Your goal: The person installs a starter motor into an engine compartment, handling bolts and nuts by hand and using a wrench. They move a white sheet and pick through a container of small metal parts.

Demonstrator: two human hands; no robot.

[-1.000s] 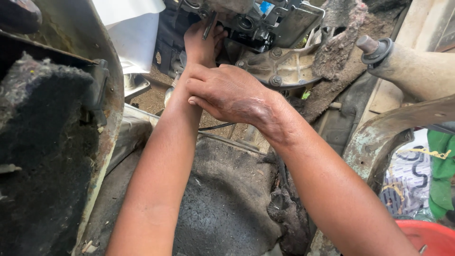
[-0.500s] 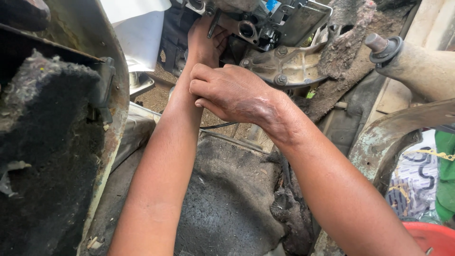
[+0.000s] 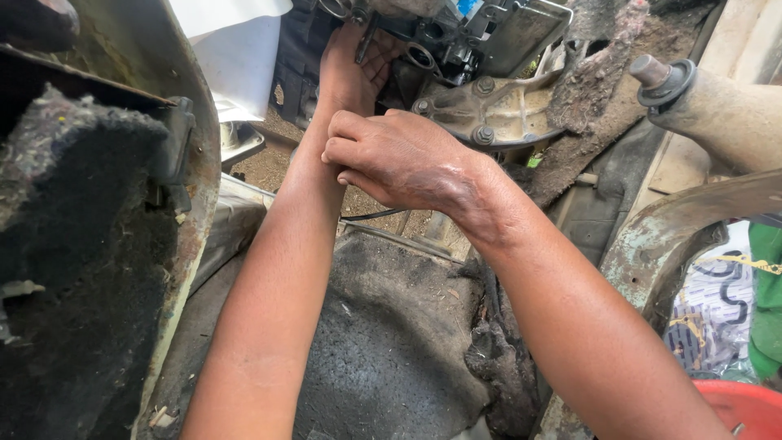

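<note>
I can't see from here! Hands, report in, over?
Left hand up inside metal bracket assembly. Right hand curled against left forearm. Grip hidden.

Tight footwell. Left hand is wedged up among the metal bracket and mechanism, with little room around the fingers. Right hand lies across the left forearm, blocking the approach from below. Rusty panel walls in the left side; a curved metal edge and a shaft close off the right. Open room lies only over the floor mat, between the two forearms.
</note>
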